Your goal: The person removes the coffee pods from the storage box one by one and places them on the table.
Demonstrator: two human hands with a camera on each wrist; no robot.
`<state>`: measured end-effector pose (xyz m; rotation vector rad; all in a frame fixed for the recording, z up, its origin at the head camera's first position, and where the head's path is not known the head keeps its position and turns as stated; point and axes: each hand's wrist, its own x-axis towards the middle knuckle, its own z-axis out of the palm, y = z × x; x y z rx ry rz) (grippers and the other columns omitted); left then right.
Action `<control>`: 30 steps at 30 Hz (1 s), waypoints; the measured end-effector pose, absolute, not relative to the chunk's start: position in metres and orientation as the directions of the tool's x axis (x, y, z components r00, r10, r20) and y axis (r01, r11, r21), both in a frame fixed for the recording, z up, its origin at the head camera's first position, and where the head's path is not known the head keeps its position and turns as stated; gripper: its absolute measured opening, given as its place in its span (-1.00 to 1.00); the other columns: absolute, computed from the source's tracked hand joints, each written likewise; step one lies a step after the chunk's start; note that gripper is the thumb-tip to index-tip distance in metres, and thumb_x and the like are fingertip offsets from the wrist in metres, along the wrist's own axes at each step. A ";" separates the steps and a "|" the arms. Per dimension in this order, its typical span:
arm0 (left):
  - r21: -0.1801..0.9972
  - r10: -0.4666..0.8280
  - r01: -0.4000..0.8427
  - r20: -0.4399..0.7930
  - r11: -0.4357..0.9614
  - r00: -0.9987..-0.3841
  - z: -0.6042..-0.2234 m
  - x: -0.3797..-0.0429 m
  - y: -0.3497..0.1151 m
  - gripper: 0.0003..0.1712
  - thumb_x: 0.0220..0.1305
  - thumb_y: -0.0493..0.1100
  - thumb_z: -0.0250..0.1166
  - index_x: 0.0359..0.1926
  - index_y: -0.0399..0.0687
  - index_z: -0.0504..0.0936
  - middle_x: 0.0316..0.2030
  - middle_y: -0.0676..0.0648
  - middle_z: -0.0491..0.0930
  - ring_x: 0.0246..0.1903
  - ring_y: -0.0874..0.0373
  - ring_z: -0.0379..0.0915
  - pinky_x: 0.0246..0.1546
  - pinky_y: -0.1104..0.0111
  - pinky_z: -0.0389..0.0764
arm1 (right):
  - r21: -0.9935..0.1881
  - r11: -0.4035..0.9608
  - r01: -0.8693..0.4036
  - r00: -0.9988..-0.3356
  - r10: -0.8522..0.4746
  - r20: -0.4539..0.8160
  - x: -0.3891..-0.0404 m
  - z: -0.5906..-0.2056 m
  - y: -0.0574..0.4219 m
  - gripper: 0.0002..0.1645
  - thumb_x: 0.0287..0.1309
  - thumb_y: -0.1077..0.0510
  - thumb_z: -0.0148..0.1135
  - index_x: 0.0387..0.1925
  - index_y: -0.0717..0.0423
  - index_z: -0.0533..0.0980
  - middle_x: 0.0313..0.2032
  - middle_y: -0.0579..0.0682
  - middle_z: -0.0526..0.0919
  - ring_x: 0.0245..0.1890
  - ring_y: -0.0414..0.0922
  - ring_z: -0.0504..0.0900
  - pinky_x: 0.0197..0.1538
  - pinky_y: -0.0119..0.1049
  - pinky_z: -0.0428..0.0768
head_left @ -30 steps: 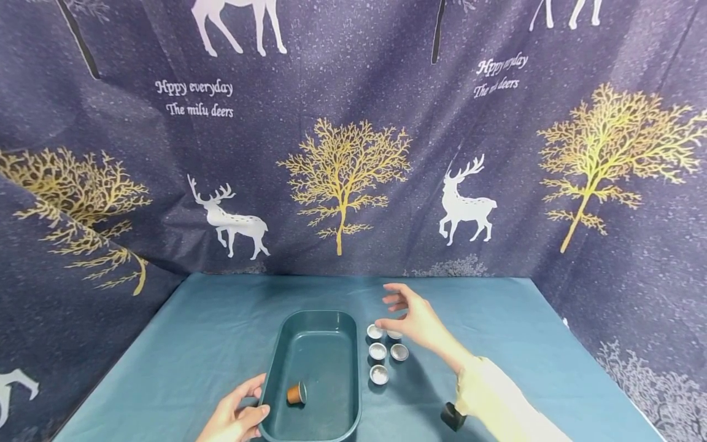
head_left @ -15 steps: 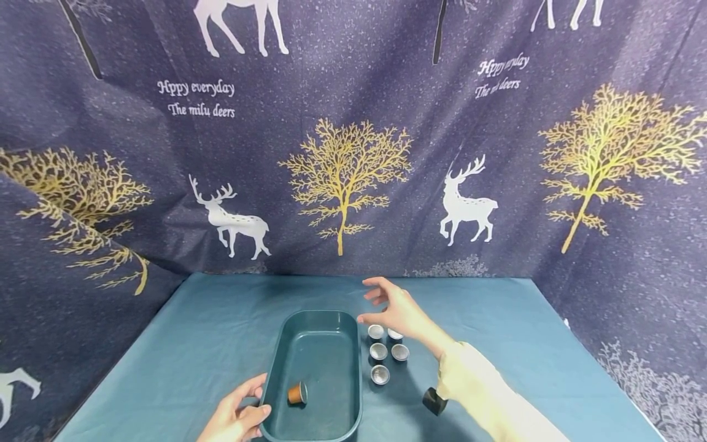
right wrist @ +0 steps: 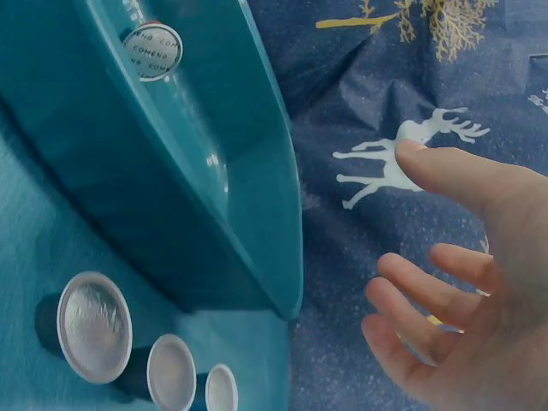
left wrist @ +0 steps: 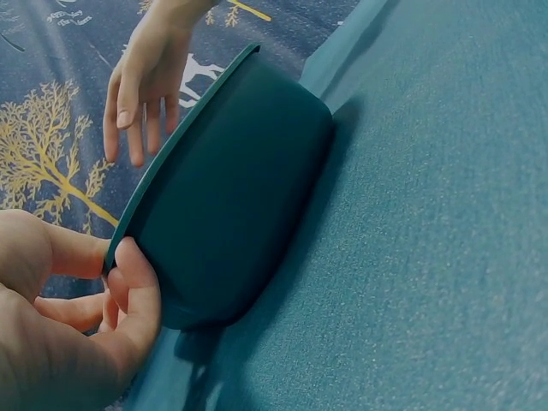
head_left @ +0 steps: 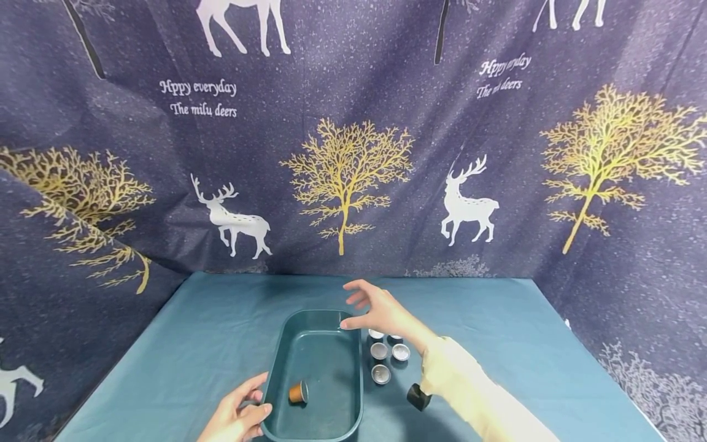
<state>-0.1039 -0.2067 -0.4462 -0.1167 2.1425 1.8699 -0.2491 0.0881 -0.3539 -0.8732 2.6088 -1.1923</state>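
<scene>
A teal rectangular tray (head_left: 312,356) stands on the table, and my left hand (head_left: 236,410) pinches its left rim between thumb and fingers, as the left wrist view also shows. Inside lies one orange-brown coffee capsule (head_left: 298,392) on its side; its printed lid (right wrist: 154,51) faces the camera in the right wrist view. Above the tray's far right corner hovers my right hand (head_left: 381,312), thumb and fingers spread and holding nothing. Just right of the tray stand several coffee capsules with silver lids (head_left: 378,351); the far ones are partly hidden by the right hand.
A teal cloth (head_left: 486,344) covers the table. Behind it hangs a dark curtain (head_left: 353,80) printed with deer and golden trees. A black object (head_left: 418,396) sits at my right cuff. The tray's raised walls surround the lone capsule.
My right hand has moved left, from above the silver-lidded capsules to over the tray's far right corner. The left hand stays on the rim, and the capsules have not moved.
</scene>
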 end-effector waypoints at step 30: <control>0.951 0.123 -0.261 -0.282 0.165 -0.952 -0.446 -0.105 -0.207 -0.13 0.36 -0.19 0.21 0.47 -0.52 -0.03 -0.25 0.00 0.31 -0.50 0.17 0.37 -0.37 0.32 0.55 | -0.766 0.464 -0.445 -0.619 -0.777 -0.112 -0.262 -0.366 0.036 -0.30 0.03 0.07 0.50 0.24 -0.17 0.47 0.11 0.03 0.63 0.10 -0.01 0.63 0.04 -0.38 0.59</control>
